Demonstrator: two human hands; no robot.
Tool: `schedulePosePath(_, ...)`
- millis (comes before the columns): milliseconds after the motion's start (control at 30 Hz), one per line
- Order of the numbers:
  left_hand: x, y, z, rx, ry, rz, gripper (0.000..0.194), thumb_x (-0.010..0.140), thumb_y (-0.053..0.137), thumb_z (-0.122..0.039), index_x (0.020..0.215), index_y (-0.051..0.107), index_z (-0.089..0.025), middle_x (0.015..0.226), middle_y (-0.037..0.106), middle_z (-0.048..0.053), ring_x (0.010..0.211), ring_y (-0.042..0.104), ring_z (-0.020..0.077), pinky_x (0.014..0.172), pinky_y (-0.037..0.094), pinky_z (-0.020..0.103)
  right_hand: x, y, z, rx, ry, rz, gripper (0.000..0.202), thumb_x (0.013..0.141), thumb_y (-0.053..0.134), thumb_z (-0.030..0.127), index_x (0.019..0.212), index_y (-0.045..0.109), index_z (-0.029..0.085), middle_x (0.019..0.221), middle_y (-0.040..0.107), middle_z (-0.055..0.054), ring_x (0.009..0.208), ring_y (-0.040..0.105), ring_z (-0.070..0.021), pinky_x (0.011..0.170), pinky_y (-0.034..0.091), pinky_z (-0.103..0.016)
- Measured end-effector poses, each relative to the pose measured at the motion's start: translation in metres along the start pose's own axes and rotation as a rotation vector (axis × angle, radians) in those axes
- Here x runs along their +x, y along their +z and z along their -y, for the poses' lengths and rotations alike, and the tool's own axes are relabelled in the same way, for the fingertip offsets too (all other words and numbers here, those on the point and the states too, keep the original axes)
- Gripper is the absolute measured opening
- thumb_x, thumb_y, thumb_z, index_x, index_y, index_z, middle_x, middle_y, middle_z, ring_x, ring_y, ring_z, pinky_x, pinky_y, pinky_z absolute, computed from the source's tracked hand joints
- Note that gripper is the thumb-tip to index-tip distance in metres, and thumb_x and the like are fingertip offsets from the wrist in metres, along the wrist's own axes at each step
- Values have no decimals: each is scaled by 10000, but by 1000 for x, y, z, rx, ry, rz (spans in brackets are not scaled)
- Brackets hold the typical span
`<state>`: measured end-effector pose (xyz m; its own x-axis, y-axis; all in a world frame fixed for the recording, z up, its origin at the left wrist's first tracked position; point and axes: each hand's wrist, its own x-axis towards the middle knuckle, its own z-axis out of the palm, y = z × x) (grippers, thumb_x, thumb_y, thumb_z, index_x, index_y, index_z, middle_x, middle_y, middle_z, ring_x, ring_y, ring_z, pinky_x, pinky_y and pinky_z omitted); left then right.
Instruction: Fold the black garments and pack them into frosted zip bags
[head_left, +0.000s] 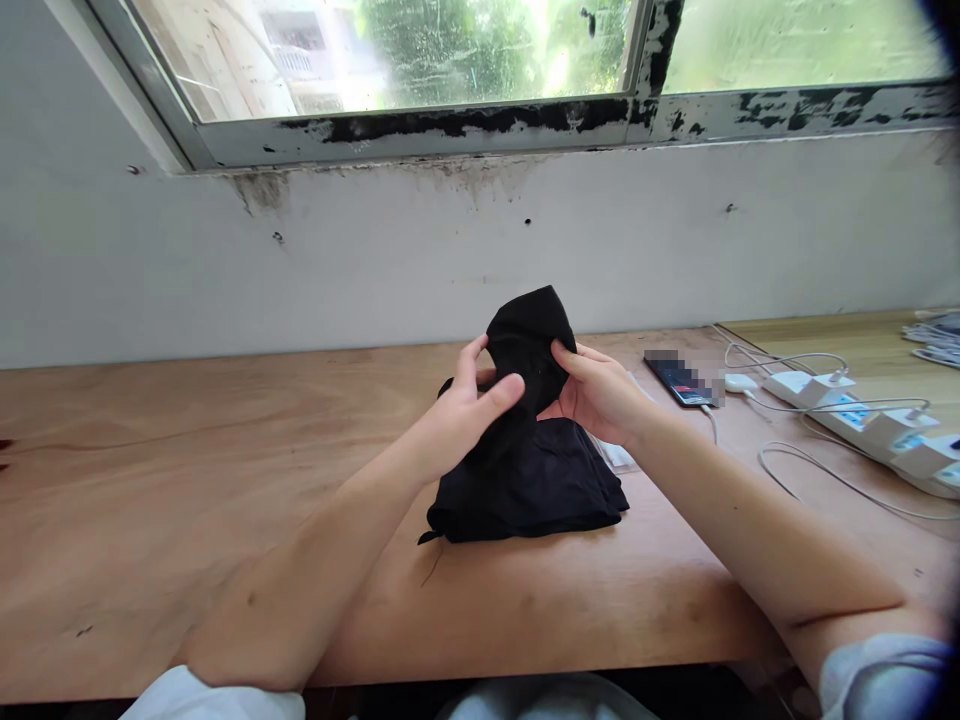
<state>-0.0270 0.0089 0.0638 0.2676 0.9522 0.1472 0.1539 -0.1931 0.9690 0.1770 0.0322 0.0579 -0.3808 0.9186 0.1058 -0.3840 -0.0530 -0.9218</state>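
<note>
A piece of black cloth (531,335) is raised between my two hands above the table. My left hand (472,405) grips its left side, with the thumb over the front. On the right edge of the cloth, my right hand (589,388) pinches it between thumb and fingers. More black cloth (525,490) lies in a flat heap on the table beneath, with a small tie and a loose thread at its lower left corner. Whether the raised part and the heap are one piece I cannot tell.
A wooden table (187,480) runs along a white wall below a window. A phone (679,378) with a cable lies to the right. Beyond it are a white power strip (870,425) with chargers and looping cables. Something white (619,456) lies behind the heap.
</note>
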Motion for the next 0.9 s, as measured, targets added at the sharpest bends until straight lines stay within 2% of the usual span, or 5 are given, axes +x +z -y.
schedulePosePath(100, 1, 2, 4, -53, -11, 52, 1056, 764, 810, -409, 1587, 153, -342, 1263, 635, 101, 1028, 676, 259, 885, 543, 382, 1, -1, 0, 16, 26, 29, 291, 950, 604, 415, 1180, 632, 239, 1043, 734, -73, 920, 718, -257, 756, 616, -452)
schedulePosePath(233, 23, -12, 14, -137, 13, -127, 703, 892, 616, -523, 1510, 385, -280, 1186, 669, 98, 1004, 672, 243, 854, 547, 372, 5, -6, -2, 37, 83, 5, 271, 956, 571, 403, 1146, 627, 219, 1004, 746, -71, 868, 728, -250, 737, 610, -422)
schedulePosePath(367, 39, -24, 25, -177, 51, 166, 495, 774, 778, -376, 1226, 661, -213, 1227, 676, 107, 1134, 634, 271, 937, 518, 354, 13, -14, -8, 44, 153, 30, 401, 982, 449, 512, 1095, 640, 178, 968, 751, -101, 955, 721, -272, 819, 591, -421)
schedulePosePath(667, 31, -19, 20, -299, -34, 159, 339, 779, 789, -384, 1041, 719, -181, 744, 661, 10, 464, 492, 60, 438, 383, 204, 38, -28, -35, 75, 420, -180, 410, 983, 425, 543, 1111, 605, 198, 841, 715, -80, 759, 703, -235, 719, 585, -387)
schedulePosePath(900, 20, -11, 5, -235, 155, -48, 268, 844, 709, -354, 1050, 727, -185, 982, 750, 62, 893, 703, 200, 808, 555, 296, 27, -26, -41, -146, 288, 63, 536, 906, 508, 700, 1258, 535, 297, 1002, 666, -49, 753, 669, -187, 619, 591, -332)
